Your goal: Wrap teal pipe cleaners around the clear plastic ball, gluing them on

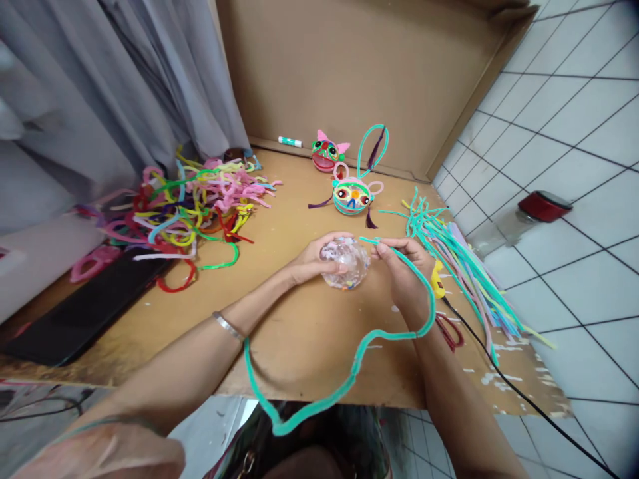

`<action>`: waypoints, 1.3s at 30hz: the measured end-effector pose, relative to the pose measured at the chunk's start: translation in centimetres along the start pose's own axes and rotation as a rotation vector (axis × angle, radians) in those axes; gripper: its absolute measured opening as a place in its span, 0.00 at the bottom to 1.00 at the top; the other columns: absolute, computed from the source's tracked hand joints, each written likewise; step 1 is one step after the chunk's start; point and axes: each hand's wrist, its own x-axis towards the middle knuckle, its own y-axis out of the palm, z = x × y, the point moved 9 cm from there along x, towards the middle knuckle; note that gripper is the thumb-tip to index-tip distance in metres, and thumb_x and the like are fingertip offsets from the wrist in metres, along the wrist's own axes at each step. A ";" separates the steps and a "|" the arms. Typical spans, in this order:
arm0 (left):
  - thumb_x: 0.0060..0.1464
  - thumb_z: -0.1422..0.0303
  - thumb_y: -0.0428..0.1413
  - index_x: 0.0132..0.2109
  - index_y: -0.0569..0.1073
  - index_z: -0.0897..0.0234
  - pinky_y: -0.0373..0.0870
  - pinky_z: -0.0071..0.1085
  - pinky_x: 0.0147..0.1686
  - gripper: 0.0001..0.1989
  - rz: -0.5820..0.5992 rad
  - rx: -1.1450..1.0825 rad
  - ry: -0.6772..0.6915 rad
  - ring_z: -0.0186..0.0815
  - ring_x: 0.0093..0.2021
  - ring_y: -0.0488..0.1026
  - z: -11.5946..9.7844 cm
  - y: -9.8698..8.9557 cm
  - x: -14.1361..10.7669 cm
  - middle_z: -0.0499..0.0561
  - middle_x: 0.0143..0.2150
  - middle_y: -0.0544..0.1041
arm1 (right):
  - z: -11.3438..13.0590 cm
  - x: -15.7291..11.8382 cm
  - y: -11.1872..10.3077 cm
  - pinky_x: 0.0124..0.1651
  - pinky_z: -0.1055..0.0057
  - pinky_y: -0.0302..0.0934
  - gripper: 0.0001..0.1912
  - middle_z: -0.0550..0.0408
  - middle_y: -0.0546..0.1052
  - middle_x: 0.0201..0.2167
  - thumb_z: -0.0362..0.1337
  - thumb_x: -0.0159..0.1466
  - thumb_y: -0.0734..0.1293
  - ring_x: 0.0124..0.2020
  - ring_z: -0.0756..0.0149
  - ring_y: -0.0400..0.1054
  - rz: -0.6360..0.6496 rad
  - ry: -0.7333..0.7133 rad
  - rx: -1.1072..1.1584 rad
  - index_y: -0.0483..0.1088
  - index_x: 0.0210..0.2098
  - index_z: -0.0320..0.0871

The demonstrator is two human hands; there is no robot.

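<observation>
My left hand is wrapped round a clear plastic ball with small coloured bits showing on or in it. Between the thumb and fingers of my right hand is the end of a long turquoise pipe cleaner, its tip pointing toward the ball with a small gap between. From there the pipe cleaner curves down past the table's front edge and loops back up beside my left wrist. Beyond the ball sits a finished-looking lion-head ornament with a turquoise loop and dark tassels.
A second, red-mouthed ornament and a glue stick stand at the back. Tangled pipe cleaners cover the left, near a black flat object. Straight pipe cleaners, a yellow glue gun with cord and red-handled scissors lie right.
</observation>
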 end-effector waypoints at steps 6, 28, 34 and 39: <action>0.34 0.55 0.70 0.58 0.71 0.65 0.67 0.43 0.56 0.43 -0.007 0.019 0.000 0.52 0.55 0.72 -0.4 0.0 -0.1 0.58 0.55 0.76 | -0.1 -0.3 0.6 0.36 0.67 0.68 0.10 0.57 0.79 0.28 0.36 0.52 0.74 0.28 0.68 0.72 0.011 -0.047 0.081 0.68 0.24 0.45; 0.41 0.56 0.68 0.63 0.66 0.61 0.68 0.45 0.59 0.42 0.027 0.329 0.168 0.50 0.59 0.71 -3.3 0.9 -1.0 0.60 0.63 0.70 | -1.4 -2.0 0.3 0.31 0.69 0.62 0.11 0.61 0.74 0.19 0.40 0.53 0.72 0.23 0.69 0.66 -0.107 0.132 -0.045 0.66 0.23 0.44; 0.44 0.57 0.67 0.63 0.64 0.62 0.68 0.46 0.59 0.40 0.035 0.360 0.222 0.49 0.59 0.71 -3.7 1.2 -1.1 0.60 0.63 0.70 | -1.5 -2.0 0.4 0.31 0.69 0.62 0.11 0.60 0.74 0.19 0.40 0.52 0.71 0.22 0.69 0.66 -0.115 0.156 -0.037 0.66 0.22 0.45; 0.45 0.59 0.66 0.62 0.64 0.63 0.67 0.46 0.60 0.39 0.029 0.386 0.259 0.48 0.58 0.71 -4.1 1.4 -1.3 0.60 0.62 0.70 | -1.3 -2.1 0.3 0.31 0.69 0.62 0.10 0.60 0.74 0.18 0.39 0.51 0.71 0.23 0.69 0.66 -0.138 0.175 -0.064 0.65 0.21 0.45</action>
